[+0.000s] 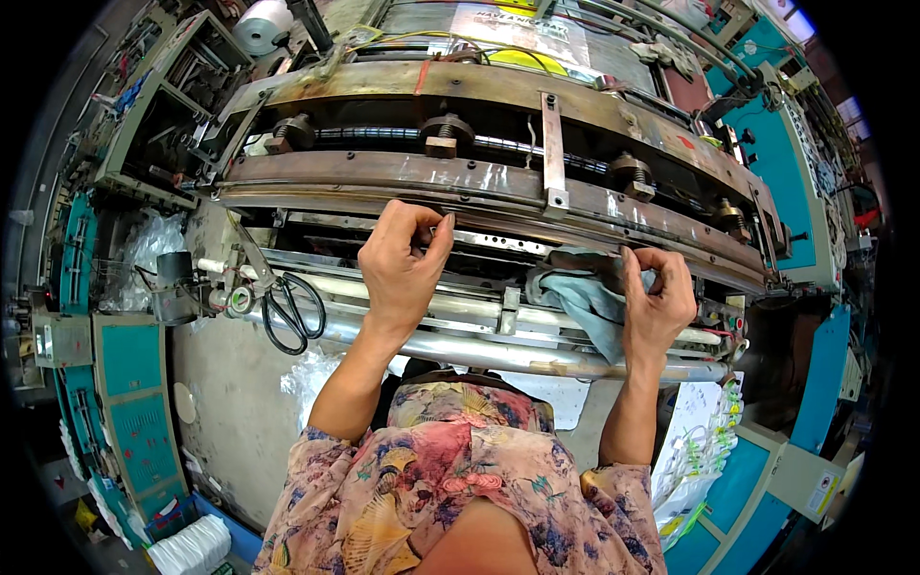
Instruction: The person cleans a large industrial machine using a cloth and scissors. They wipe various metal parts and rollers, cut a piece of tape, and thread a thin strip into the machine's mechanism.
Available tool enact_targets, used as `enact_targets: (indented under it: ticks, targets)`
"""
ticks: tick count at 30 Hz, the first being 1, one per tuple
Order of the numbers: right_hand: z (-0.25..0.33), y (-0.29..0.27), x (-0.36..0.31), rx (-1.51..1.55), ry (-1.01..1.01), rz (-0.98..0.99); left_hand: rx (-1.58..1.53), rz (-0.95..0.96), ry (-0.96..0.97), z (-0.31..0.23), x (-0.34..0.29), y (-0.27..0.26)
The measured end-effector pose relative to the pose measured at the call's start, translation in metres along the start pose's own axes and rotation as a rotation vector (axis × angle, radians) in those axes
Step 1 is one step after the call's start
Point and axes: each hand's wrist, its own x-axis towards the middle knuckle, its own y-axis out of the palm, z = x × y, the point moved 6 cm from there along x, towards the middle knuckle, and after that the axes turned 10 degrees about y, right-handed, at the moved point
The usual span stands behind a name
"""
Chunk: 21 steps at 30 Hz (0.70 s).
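Observation:
Both of my hands are raised over the front of a long metal machine, with thumb and forefinger brought together. My left hand (401, 254) is closed in a pinch in front of a brownish steel bar (364, 175); anything between its fingertips is too small to make out. Farther right, my right hand (659, 299) pinches in the same way beside a crumpled blue-grey cloth (596, 309), which drapes over the machine's front rails. Whether its fingers touch the cloth I cannot tell. To the left, scissors (257, 261) with black looped handles hang at the rails' end.
A silvery roller (460, 355) runs across in front of my body. Large bolts (446, 134) stand along the machine's upper frame. Printed film (479, 29) lies behind it. Teal cabinets (134, 359) flank both sides, and a stack of plastic bags (695, 446) hangs at right.

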Motion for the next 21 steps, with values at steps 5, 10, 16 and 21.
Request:
enact_targets:
  ticks: [5, 10, 16, 21]
  targets:
    - [-0.005, -0.004, 0.001, 0.005, 0.007, -0.019, 0.001, -0.010, 0.036, 0.000, 0.002, -0.003]
    - [-0.008, -0.025, 0.001, 0.023, 0.046, -0.074, 0.016, -0.026, 0.012, -0.003, -0.003, -0.019]
    - [0.017, -0.013, -0.008, 0.074, -0.146, -0.040, 0.059, 0.075, 0.404, -0.028, -0.005, 0.009]
    - [0.016, -0.008, -0.011, 0.058, -0.204, 0.002, 0.145, 0.131, 0.468, -0.035, 0.004, 0.017]
